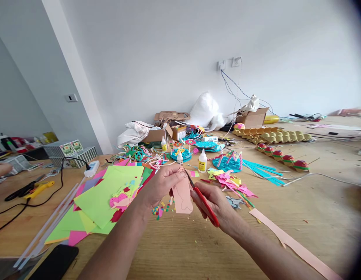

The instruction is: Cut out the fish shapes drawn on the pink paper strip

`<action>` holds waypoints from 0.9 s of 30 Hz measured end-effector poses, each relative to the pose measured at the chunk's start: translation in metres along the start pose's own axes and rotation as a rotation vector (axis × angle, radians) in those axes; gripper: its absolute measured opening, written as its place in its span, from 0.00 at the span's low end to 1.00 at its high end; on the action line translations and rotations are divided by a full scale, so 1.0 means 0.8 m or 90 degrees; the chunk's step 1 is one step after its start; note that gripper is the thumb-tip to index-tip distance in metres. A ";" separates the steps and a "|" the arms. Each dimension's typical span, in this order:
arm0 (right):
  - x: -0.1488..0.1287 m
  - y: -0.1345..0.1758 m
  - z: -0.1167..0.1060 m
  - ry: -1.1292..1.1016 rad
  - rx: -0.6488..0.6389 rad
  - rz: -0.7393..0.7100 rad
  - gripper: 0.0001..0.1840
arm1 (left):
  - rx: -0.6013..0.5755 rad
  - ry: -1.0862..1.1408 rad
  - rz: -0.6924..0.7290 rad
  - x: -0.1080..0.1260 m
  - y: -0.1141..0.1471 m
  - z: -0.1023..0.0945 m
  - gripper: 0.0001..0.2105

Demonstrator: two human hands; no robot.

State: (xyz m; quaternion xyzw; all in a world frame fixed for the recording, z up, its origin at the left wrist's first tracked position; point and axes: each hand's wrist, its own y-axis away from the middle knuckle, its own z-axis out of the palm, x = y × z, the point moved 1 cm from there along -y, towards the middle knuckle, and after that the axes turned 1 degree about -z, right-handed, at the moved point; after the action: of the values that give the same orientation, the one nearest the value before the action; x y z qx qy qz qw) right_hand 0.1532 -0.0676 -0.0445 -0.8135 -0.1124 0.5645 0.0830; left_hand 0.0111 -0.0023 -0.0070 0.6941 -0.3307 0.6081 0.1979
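Between the fingers of my left hand (164, 182) hangs a small piece of peach paper (182, 198) with a curved outline drawn on it. My right hand (213, 203) grips red-handled scissors (206, 206), whose blades meet the upper right edge of the paper. Just behind the hands stand two glue bottles, the nearer a white one (202, 161) with a yellow label. Small coloured paper dots (159, 210) lie under my left hand. A long strip of peach paper (293, 243) lies beyond my right forearm.
Coloured paper sheets (107, 190) spread on the left, near a yellow glue gun (42, 189) and a black phone (56, 262). Paper scraps (227, 181), blue strips (264, 171) and egg cartons (273, 135) lie to the right. Another person's hand (1, 170) shows at the left edge.
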 end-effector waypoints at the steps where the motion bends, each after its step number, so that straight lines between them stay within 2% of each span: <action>1: 0.000 0.000 0.000 0.000 0.000 0.004 0.24 | -0.002 0.002 -0.003 0.001 0.000 0.000 0.13; 17: 0.001 0.001 0.003 -0.028 -0.026 0.018 0.26 | -0.015 -0.025 0.018 0.007 0.004 -0.007 0.14; 27: -0.001 0.003 0.000 0.026 -0.043 -0.019 0.25 | -0.051 -0.030 -0.034 0.007 0.006 -0.008 0.15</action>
State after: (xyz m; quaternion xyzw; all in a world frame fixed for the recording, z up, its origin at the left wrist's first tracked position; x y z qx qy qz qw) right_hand 0.1528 -0.0699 -0.0442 -0.8255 -0.1420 0.5423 0.0664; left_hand 0.0034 -0.0027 -0.0010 0.7085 -0.3406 0.5721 0.2339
